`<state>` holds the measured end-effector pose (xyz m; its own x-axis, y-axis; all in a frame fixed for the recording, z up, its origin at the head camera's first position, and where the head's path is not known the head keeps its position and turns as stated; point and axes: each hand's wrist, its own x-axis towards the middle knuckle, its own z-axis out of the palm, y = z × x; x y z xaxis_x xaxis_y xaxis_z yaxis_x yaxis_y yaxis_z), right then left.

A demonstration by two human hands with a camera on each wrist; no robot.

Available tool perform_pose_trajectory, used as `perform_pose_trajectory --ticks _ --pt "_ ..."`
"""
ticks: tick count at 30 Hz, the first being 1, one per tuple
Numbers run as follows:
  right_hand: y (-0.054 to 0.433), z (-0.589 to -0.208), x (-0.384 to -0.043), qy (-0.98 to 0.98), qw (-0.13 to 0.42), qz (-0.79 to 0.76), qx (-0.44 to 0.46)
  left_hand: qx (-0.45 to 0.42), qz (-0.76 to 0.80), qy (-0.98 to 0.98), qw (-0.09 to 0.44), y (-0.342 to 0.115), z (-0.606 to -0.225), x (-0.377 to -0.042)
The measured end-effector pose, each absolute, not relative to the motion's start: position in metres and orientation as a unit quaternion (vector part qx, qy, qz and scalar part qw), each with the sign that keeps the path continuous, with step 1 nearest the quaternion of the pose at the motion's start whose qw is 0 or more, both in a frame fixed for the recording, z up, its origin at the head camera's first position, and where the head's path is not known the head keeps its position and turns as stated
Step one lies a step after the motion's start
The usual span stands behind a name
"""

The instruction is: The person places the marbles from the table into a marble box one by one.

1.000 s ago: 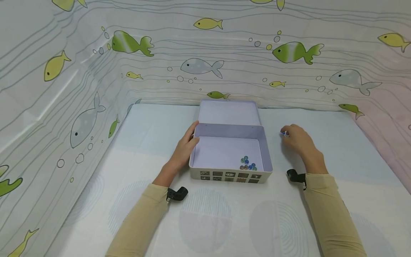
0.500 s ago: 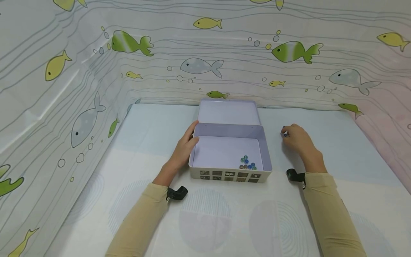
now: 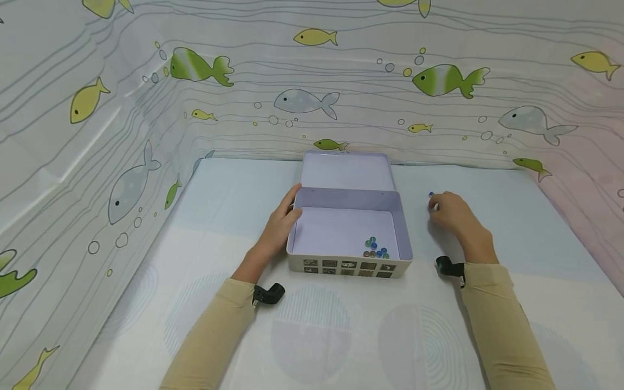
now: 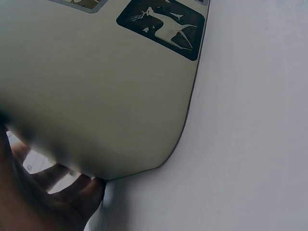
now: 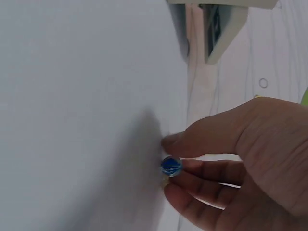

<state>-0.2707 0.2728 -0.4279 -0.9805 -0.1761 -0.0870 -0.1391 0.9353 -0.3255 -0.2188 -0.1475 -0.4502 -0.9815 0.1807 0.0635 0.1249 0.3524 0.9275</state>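
Note:
A pale tin box (image 3: 343,227) stands with its hinged lid (image 3: 346,170) swung back. Several blue, green and brown glass marbles (image 3: 374,246) lie in its front right corner. My left hand (image 3: 279,226) grips the box's left wall, thumb at the rim and fingers along the outside. To the right of the box, my right hand (image 3: 454,215) is low over the table with bent fingers. A blue marble (image 5: 171,166) is at its fingertips, between thumb and fingers in the right wrist view. Whether they pinch it is unclear.
Picture squares (image 3: 348,264) decorate the box's front wall. A pale cloth (image 3: 312,336) covers the table. Fish-patterned sheeting (image 3: 361,81) hangs behind and at both sides. Each wrist carries a small black camera (image 3: 270,294).
My right hand stays at nearly the same spot while its fingers shift. A blue marble now shows just beyond its fingertips. My left hand, the box and the marbles inside have not visibly moved.

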Motion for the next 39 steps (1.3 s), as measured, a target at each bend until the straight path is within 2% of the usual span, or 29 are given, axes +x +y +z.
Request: perform_pose_trajectory --ticks 18,33,39 --pt "0.268 -0.414 -0.260 0.984 0.102 -0.134 -0.067 0.096 0.561 0.822 0.022 -0.146 -0.447 -0.218" --pt "0.269 -0.417 -0.264 0.982 0.093 -0.140 -0.089 0.096 0.562 0.821 0.021 -0.146 -0.449 -0.218" --pt "0.262 -0.406 -0.260 0.979 0.090 -0.158 -0.093 0.098 0.564 0.819 0.036 -0.148 -0.446 -0.218"
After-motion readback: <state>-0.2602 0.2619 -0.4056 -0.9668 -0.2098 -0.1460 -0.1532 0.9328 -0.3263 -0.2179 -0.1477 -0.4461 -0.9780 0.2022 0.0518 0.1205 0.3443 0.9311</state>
